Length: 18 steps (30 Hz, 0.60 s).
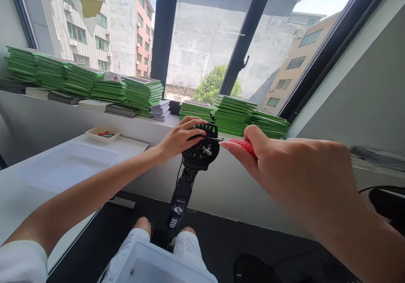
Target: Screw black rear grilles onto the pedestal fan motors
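Note:
A black stand fan without its blades has its round motor head (211,150) in front of me, with a bare metal shaft (206,151) sticking out of the middle. My left hand (185,136) grips the head's upper left side, its fingers reaching over the face. In my right hand (278,160) is a screwdriver (241,145) with a red textured handle. Its thin metal shank points left, to the fan face beside my left fingertips; the tip itself is too small to make out. Below the head runs the fan's black column, with a control panel (178,209) bearing a knob and buttons.
Stacks of green-edged books (144,93) line the windowsill, with another group (234,113) behind the fan. On the white table (134,145) at left are a clear plastic tub (72,160) and a small tray (103,129) of colourful pieces. A translucent bin (152,262) rests on my lap.

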Each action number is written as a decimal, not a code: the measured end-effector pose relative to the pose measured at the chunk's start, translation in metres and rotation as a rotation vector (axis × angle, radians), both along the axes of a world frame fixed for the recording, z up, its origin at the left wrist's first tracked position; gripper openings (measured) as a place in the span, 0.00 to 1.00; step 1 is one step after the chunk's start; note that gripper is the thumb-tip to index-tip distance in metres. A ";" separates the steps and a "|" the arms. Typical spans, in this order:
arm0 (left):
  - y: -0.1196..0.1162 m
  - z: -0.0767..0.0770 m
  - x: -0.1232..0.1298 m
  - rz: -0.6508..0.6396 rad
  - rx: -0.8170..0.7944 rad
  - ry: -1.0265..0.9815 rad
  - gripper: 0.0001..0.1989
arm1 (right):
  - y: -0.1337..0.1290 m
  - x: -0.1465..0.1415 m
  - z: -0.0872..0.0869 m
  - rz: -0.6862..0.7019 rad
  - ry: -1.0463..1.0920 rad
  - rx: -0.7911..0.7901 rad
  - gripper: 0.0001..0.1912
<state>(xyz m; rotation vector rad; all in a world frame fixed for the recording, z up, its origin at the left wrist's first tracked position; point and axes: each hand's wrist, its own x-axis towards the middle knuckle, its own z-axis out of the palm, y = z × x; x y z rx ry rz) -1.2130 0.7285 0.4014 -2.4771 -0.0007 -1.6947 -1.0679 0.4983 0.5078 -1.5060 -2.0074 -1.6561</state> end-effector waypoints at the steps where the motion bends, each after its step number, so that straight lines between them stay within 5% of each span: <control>1: -0.001 -0.001 -0.001 0.008 -0.001 0.002 0.07 | 0.001 -0.003 0.003 -0.019 0.009 -0.023 0.23; 3: -0.004 -0.002 -0.003 0.028 0.009 0.006 0.07 | 0.002 -0.007 0.005 -0.003 0.078 -0.165 0.13; 5: -0.006 -0.003 -0.004 0.051 0.029 0.018 0.08 | 0.002 -0.010 0.006 0.014 0.127 -0.285 0.15; 11: -0.015 -0.004 -0.007 0.068 0.073 0.034 0.09 | -0.004 -0.021 0.007 -0.211 0.032 -0.067 0.26; 16: -0.018 -0.005 -0.011 0.052 0.040 0.032 0.09 | -0.004 -0.028 0.013 -0.133 0.161 -0.359 0.21; 18: -0.017 -0.005 -0.012 0.049 0.018 0.025 0.09 | -0.005 -0.030 0.014 -0.211 0.103 -0.314 0.19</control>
